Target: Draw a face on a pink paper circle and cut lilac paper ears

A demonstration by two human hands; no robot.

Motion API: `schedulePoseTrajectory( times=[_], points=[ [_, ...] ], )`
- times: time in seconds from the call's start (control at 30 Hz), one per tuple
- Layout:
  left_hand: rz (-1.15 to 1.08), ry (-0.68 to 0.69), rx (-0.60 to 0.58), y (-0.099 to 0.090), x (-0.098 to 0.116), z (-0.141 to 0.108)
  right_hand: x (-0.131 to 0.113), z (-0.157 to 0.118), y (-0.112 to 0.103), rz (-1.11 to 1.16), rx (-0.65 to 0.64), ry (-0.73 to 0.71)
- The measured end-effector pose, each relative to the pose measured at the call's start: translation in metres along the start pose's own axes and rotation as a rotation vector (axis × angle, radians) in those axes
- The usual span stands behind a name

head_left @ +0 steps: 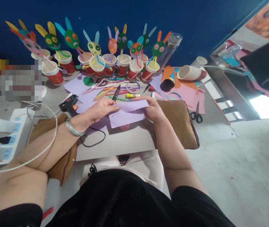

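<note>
A sheet of light purple paper (128, 117), seemingly folded or doubled, is held above the near edge of the table. My left hand (105, 110) pinches its left end between thumb and fingers. At the right end my right hand (150, 109) grips the paper, with some fingers hidden behind it. Just beyond my left hand a black marker (117, 92) stands out at a slant. A yellow marker (132, 96) lies behind the paper. Under the sheet a bit of a pink round piece (125, 127) shows on the table.
Rabbit-like paper figures stand in red paper cups (54, 77) along the blue wall. Coloured sticks, a black glue gun (68, 104), scissors (197, 114) and paper scraps lie on the table. Brown cushions (178, 124) flank my forearms. A power strip (16, 135) and cable are at left.
</note>
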State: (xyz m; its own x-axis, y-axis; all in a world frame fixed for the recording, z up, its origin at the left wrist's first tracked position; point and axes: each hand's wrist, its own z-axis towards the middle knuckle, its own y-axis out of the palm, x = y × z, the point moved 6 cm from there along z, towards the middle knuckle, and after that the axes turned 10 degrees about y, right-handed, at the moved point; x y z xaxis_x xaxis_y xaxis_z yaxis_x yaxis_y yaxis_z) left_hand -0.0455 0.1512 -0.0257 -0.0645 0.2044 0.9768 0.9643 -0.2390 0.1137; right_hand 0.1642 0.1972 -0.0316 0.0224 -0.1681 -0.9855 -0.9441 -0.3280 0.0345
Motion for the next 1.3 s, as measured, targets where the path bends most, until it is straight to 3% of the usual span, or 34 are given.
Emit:
schedulePoseTrajectory(
  times=[0.2, 0.37, 0.63, 0.8, 0.93, 1.03, 1.3],
  points=[
    [-0.019, 0.033, 0.04, 0.001, 0.005, 0.0, -0.001, 0.0, 0.003, 0.036, 0.037, 0.119],
    [0.016, -0.026, 0.02, 0.001, 0.001, -0.001, -0.004, -0.002, -0.004, 0.035, 0.127, 0.147],
    [0.165, -0.152, -0.334, 0.015, -0.004, -0.01, 0.014, -0.001, -0.022, 0.044, 0.254, 0.331],
    [0.152, -0.114, -0.409, 0.019, 0.0, -0.013, 0.004, -0.002, -0.017, 0.026, 0.124, 0.266],
    [0.166, -0.099, -0.38, 0.018, -0.001, -0.011, 0.0, -0.003, -0.009, -0.019, -0.013, 0.234],
    [0.191, -0.085, -0.373, 0.018, -0.001, -0.011, -0.003, -0.004, -0.009, -0.065, -0.053, 0.172],
    [0.23, -0.051, -0.449, 0.021, -0.001, -0.014, 0.002, -0.007, -0.003, -0.074, -0.121, 0.216]
  ],
)
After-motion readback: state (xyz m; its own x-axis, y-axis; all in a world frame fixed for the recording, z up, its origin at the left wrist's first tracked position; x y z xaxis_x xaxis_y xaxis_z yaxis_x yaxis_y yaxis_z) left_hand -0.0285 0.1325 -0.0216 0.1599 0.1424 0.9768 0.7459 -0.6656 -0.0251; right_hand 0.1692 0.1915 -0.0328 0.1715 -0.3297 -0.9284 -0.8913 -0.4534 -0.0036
